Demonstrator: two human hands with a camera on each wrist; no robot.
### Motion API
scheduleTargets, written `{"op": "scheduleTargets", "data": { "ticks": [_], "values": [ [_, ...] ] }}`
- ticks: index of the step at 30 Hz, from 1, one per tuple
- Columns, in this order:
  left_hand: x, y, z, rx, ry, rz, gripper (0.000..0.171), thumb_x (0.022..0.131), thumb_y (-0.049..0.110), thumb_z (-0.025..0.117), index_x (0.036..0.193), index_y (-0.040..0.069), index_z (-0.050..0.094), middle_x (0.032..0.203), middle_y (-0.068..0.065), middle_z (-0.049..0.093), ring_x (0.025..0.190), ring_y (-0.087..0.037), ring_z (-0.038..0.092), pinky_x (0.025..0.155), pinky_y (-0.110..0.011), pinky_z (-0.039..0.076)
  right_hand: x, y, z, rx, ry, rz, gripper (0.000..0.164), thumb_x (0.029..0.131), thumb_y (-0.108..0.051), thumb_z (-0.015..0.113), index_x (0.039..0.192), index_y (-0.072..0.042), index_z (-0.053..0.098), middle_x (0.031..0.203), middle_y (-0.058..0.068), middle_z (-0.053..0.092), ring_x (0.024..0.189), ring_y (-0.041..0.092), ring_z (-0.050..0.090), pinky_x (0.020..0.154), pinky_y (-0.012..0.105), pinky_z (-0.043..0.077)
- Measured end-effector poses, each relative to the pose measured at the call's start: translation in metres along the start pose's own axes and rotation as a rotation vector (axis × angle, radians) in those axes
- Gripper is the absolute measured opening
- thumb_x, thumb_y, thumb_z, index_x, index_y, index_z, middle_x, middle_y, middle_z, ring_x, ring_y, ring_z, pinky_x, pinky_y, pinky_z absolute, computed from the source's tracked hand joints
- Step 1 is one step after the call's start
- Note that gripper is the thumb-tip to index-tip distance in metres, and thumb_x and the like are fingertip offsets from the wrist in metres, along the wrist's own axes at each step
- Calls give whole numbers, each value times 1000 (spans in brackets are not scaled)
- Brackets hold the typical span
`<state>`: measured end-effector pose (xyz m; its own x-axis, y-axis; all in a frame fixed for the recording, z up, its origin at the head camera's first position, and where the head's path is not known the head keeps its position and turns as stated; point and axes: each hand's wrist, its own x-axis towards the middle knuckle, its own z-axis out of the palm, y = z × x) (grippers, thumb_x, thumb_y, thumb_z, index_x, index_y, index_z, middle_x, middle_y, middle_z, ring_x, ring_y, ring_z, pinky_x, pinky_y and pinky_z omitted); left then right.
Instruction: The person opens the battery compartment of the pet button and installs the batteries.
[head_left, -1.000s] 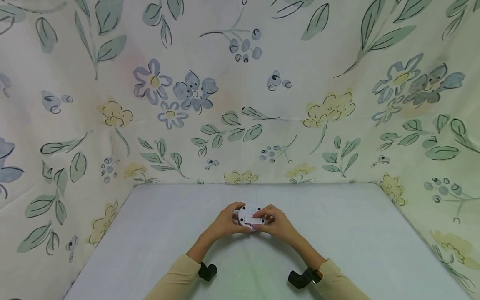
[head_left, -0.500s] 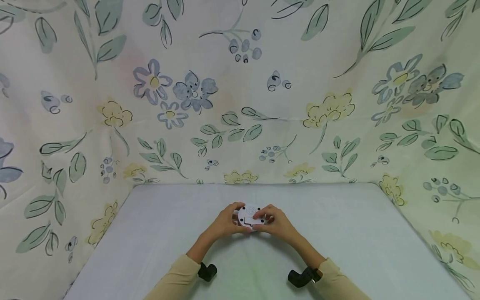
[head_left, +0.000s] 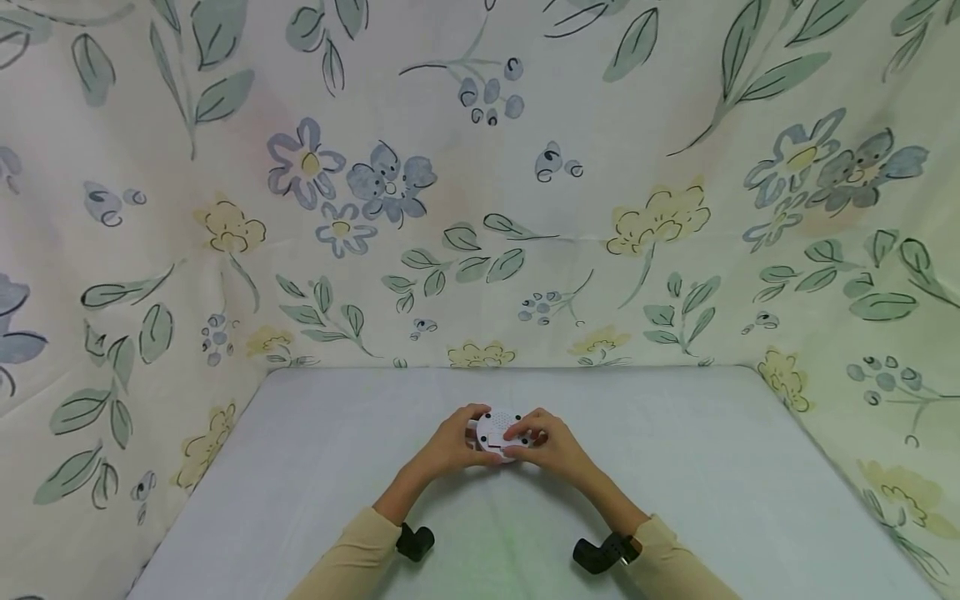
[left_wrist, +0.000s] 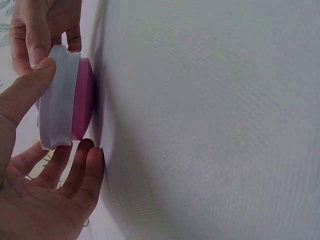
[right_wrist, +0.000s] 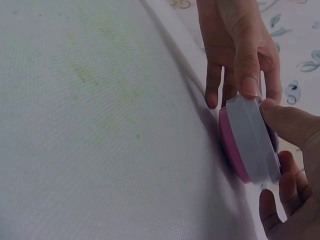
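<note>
A round white device (head_left: pixel 501 421) with a pink underside (left_wrist: pixel 84 100) lies close over the table, pierced speaker holes and dark round feet facing up. A rectangular battery cover (head_left: pixel 495 437) sits in its upper face, a reddish line along its near edge. My left hand (head_left: pixel 452 442) grips the device by its left side, thumb at the near rim and fingers round the far side. From the right, my right hand (head_left: pixel 555 446) holds it with the thumb at the near rim, one finger on the cover. That finger hides part of the cover.
A white cloth-covered table (head_left: pixel 360 408) lies beneath. Floral fabric (head_left: pixel 480 275) rises behind it and along both sides. Black wrist cameras (head_left: pixel 416 543) are strapped near the cuffs of the beige sleeves (head_left: pixel 348 554).
My right finger and thumb have shifted slightly left over the battery cover. The cover's reddish outline has shrunk to a short near-side line. My left hand and the device have stayed put.
</note>
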<state>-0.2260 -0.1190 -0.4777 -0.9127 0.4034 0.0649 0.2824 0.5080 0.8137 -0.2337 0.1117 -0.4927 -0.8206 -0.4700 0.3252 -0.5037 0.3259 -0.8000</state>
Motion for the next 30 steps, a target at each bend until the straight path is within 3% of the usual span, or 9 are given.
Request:
{"op": "scheduleTargets", "data": {
  "ticks": [6, 13, 19, 23, 30],
  "values": [
    [0, -1, -1, -3, -1, 3, 77, 82, 19, 88, 143, -2, 46, 142, -19, 51, 111, -33, 60, 89, -43, 54, 2, 6, 0, -19, -5, 19, 21, 83, -21, 87, 101, -14, 77, 98, -1, 62, 87, 22, 53, 74, 31, 46],
    [-1, -1, -1, -29, -7, 14, 77, 82, 17, 88, 143, -3, 45, 142, -19, 51, 111, -33, 60, 89, -43, 54, 3, 10, 2, -34, 58, 63, 43, 78, -19, 91, 116, -10, 72, 104, 6, 57, 88, 24, 50, 73, 34, 48],
    [0, -3, 0, -29, -9, 6, 79, 83, 19, 88, 145, -3, 45, 141, -18, 51, 111, -33, 60, 90, -43, 54, 4, 13, 3, 105, 45, 146, 72, 79, -14, 90, 140, -3, 55, 136, 19, 53, 113, 33, 57, 91, 44, 52],
    [0, -3, 0, -26, -3, 9, 79, 82, 18, 89, 144, -3, 46, 140, -19, 51, 111, -33, 59, 90, -44, 54, 7, 20, 3, 197, -11, 137, 78, 82, -8, 87, 146, 5, 45, 141, 26, 52, 119, 38, 57, 96, 49, 50],
    [1, -3, 1, -13, -11, 6, 77, 84, 16, 87, 144, -4, 44, 136, -20, 50, 110, -31, 59, 89, -39, 54, 11, 18, 0, 219, -59, 224, 73, 81, -13, 88, 142, 4, 52, 135, 17, 58, 106, 26, 60, 88, 31, 50]
  ]
}}
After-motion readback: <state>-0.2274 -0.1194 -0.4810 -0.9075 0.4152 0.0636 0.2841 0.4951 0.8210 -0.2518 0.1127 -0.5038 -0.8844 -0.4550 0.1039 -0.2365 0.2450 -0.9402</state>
